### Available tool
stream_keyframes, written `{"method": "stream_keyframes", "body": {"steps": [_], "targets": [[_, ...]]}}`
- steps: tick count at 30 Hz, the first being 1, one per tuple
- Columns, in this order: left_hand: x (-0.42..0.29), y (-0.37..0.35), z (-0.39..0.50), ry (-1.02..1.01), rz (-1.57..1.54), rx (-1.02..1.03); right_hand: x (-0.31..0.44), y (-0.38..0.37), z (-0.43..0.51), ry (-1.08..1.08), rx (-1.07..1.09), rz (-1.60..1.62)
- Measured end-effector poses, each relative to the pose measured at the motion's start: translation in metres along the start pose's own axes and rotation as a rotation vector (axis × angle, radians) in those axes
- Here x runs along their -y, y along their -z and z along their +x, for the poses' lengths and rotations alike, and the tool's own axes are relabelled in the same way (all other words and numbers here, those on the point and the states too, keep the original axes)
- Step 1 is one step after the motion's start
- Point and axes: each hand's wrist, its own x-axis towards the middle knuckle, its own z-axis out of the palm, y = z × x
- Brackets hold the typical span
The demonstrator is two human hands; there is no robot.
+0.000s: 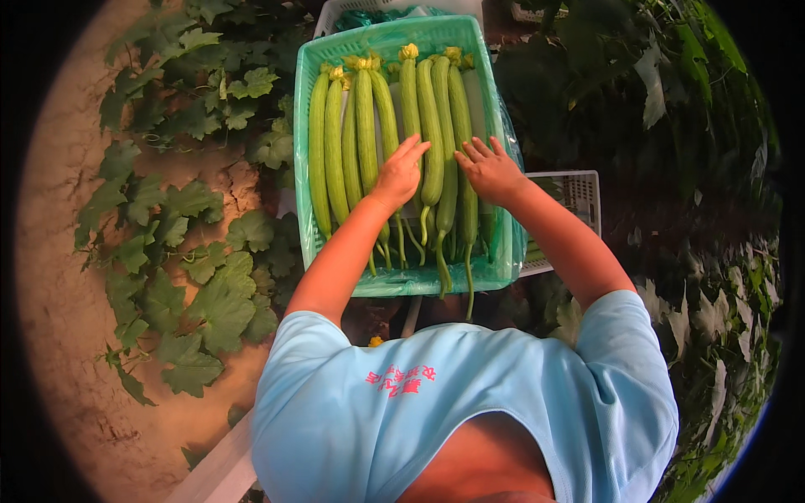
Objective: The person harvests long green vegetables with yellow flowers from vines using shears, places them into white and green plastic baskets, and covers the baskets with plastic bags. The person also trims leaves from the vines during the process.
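Long green loofah gourds (365, 126) lie side by side in a plastic crate (302, 163) lined with translucent green film. Their withered yellow blossoms (409, 51) point to the far end, and thin stems hang towards me. My left hand (400, 173) rests on the gourds near the middle, fingers extended. My right hand (492, 171) lies with fingers spread over the rightmost gourd (461, 104). Between the hands runs a slightly curved gourd (431, 132). Part of a pale sheet (476, 100) shows beneath the row. My forearms and left hand hide some lower ends.
Behind the crate stands a white crate (324, 19) with green film in it. Another white crate (585, 195), holding green produce, sits lower at the right. Leafy vines (220, 308) climb an earthen wall (69, 251) at left; dense foliage (710, 314) borders the right.
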Motion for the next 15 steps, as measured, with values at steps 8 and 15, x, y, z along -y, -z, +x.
{"method": "stream_keyframes", "body": {"steps": [8, 15], "targets": [[-0.066, -0.037, -0.051, 0.235, 0.254, 0.034, 0.076, -0.033, -0.062, -0.117, -0.119, 0.115], [-0.054, -0.063, -0.066, 0.218, 0.112, -0.121, 0.11, -0.044, -0.073, -0.386, -0.023, 0.435]]}}
